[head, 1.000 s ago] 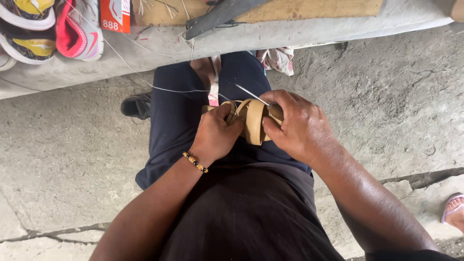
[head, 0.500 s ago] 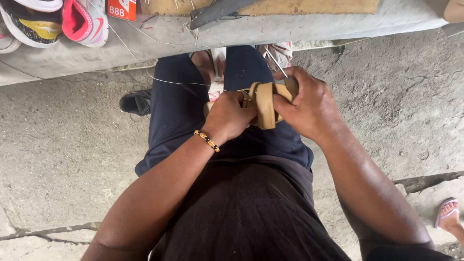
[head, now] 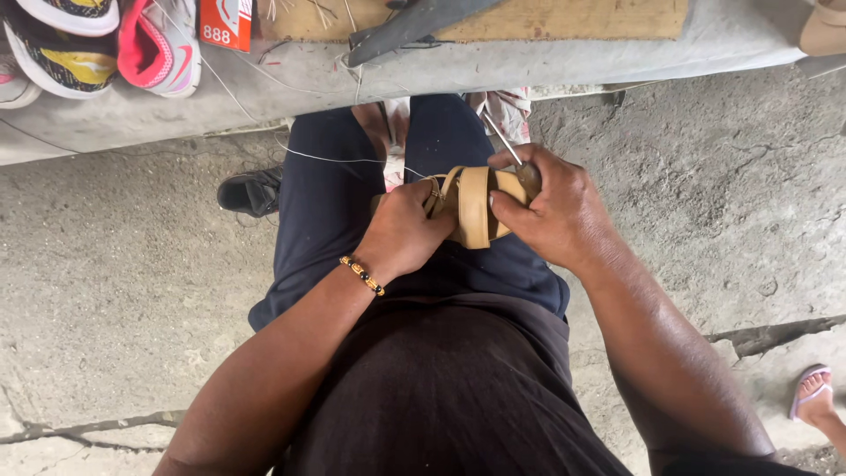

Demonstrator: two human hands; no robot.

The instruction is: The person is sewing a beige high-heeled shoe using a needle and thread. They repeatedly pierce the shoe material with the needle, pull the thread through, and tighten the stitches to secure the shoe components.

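Rough grey concrete ground (head: 115, 300), cracked near the lower edge, fills most of the head view, and a pale ledge (head: 564, 62) runs across the top. On that ledge lie a wooden board (head: 573, 18), a dark flat tool (head: 414, 25), an orange tag (head: 226, 22) and several sports shoes (head: 106, 40) in black, yellow, pink and white. The person sits with legs in dark blue trousers (head: 326, 211) stretched toward the ledge, a black top below them in the frame. A black shoe (head: 251, 192) rests on the ground just beside the left leg. At the lower right corner another person's foot in a pink sandal (head: 815, 397) shows.

Over the lap, both hands grip a tan sandal (head: 476, 204) with broad straps. The left hand (head: 405, 234), a beaded bracelet (head: 362, 274) on its wrist, is closed around the sandal's left side. The right hand (head: 560, 211) is closed on the right side, thumb pressed on a strap, fingers also pinching a thin metal needle or awl (head: 502, 139) that points up and away. A pale thread (head: 339, 159) runs from the sandal out across the left thigh.
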